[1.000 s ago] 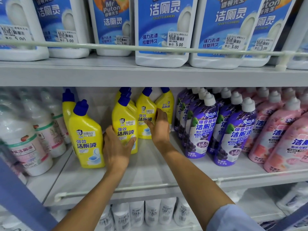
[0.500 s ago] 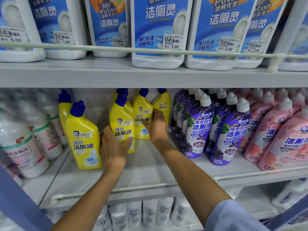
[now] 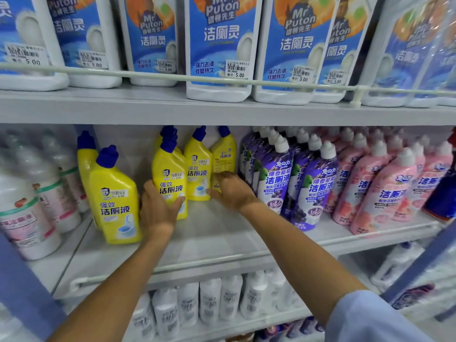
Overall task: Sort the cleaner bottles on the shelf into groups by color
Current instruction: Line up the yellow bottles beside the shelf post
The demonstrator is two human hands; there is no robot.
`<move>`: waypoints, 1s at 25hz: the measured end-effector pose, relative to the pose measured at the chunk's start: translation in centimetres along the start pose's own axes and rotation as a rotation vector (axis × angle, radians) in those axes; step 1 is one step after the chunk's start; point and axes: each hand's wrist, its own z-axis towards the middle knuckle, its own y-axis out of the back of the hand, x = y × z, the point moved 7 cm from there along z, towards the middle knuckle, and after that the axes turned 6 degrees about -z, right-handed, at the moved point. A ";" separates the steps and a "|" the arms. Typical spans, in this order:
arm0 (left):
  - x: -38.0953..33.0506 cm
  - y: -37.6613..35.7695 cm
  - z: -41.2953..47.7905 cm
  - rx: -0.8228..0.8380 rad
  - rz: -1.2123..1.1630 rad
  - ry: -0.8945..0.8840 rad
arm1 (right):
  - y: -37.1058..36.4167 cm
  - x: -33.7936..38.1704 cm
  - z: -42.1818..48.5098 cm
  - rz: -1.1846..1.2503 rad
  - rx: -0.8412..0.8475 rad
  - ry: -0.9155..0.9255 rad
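On the middle shelf (image 3: 222, 233) stand yellow cleaner bottles with blue caps. My left hand (image 3: 158, 208) grips the front yellow bottle (image 3: 169, 178) of the middle group, thumb across its label. My right hand (image 3: 232, 188), blurred, holds the lower part of the rear right yellow bottle (image 3: 223, 156), which leans left beside a third yellow bottle (image 3: 197, 169). Two more yellow bottles (image 3: 116, 201) stand apart to the left. Purple bottles (image 3: 276, 178) form rows right of my right hand, and pink bottles (image 3: 385, 193) stand further right.
White bottles with pink labels (image 3: 32, 218) fill the left bay. Big white jugs with blue labels (image 3: 219, 45) line the upper shelf behind a rail. A dark blue bottle (image 3: 444, 193) shows at the right edge. Small white bottles (image 3: 209, 299) sit on the shelf below.
My right hand has slid down from the middle of the rear right yellow bottle to its lower part. My left hand keeps its grip on the front yellow bottle.
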 end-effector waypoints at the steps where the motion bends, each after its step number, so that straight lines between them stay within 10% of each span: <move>1: 0.0 0.0 0.1 0.008 -0.007 -0.002 | -0.3 -0.1 -0.6 -0.028 0.049 0.022; 10: -0.2 0.1 -0.1 0.036 -0.024 -0.032 | 2.9 0.1 -5.3 -0.193 0.210 0.087; 25: 0.5 -0.5 0.4 -0.013 -0.054 -0.046 | 10.1 -2.4 6.3 -0.105 -0.110 -0.111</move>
